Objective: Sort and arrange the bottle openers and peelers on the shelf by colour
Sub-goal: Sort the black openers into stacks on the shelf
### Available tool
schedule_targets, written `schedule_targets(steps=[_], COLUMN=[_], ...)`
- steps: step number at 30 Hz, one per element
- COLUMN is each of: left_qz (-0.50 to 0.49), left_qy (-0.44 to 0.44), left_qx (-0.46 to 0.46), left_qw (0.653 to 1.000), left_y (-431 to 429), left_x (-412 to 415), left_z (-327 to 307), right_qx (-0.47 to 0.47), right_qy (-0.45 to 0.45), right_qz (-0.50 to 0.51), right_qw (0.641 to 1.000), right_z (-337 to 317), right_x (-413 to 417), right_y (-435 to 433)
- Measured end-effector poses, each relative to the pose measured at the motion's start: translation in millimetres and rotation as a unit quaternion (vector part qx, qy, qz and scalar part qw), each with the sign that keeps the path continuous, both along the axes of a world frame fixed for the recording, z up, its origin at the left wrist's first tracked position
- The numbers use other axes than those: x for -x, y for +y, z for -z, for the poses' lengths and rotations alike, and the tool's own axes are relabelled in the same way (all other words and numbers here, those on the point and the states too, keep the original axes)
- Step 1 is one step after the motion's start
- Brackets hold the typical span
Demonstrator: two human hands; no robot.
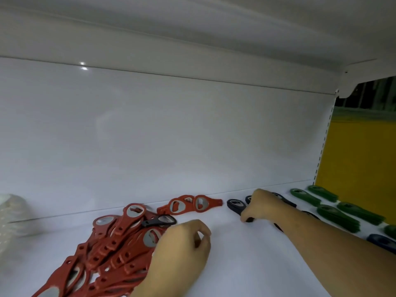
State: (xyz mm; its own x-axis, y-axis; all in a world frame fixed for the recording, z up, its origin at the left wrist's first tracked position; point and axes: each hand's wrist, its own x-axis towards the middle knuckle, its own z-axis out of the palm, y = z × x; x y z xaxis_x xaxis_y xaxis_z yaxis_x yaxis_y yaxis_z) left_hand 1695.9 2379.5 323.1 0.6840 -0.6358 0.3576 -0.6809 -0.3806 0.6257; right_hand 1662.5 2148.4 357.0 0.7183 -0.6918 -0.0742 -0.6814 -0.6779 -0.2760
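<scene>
Toward three o'clock on the shelf (235,264), the right hand (264,207) grips a dark opener (234,204), probably to line it beside the green openers (334,213) further right. The left hand (182,249) rests loosely curled, seemingly holding nothing, by the red heap (111,243) at seven o'clock. One black opener (159,220) lies misplaced on these flat, metal-mouthed handles.

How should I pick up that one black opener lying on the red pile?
Pinch the black opener by its wide ringed head, probably coming from the right, near side with the left hand. It lies flat atop the red pile with the head at the pile's edge beside bare shelf; the narrow handle points left over the reds.
</scene>
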Motion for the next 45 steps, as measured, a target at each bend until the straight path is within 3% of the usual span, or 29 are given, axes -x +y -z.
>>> schedule_targets(steps=[5,8,14,17,21,26,31,35,45], left_qz=[0.004,-0.011,-0.015,-0.001,0.014,-0.078,-0.090,-0.085,-0.171], left_qy=[-0.018,-0.029,-0.034,-0.016,-0.014,-0.021,0.074,0.123,0.078], left_qx=[-0.084,-0.087,-0.077,-0.044,-0.038,-0.069,-0.140,-0.155,-0.158], left_qw=[0.996,0.996,0.996,0.999,0.999,0.994,0.983,0.976,0.969], left_y=[-1,-3,-3,-1,1,17,34,40,46], left_x=[6,11,11,12,13,-9,-20,-20,-28], left_z=[-1,-3,-2,-2,-2,-4,-12,-19,-17], right_qx=[0.084,0.162,-0.043,-0.003,-0.059,-0.118,-0.051,-0.043,-0.083], right_qy=[0.009,-0.044,-0.111,-0.103,-0.138,-0.182,-0.071,-0.091,-0.144], right_qz=[-0.025,-0.033,-0.167,-0.179,-0.207,-0.300,-0.426,-0.423,-0.390], right_qw=[0.996,0.985,0.979,0.978,0.967,0.929,0.900,0.901,0.905], right_z=[3,3,37,45,47,48,45,45,46], right_x=[-12,-10,-17,-17,-14,-12,-14,-15,-19], right_y=[8,23,75,84,77,82,92,91,77])
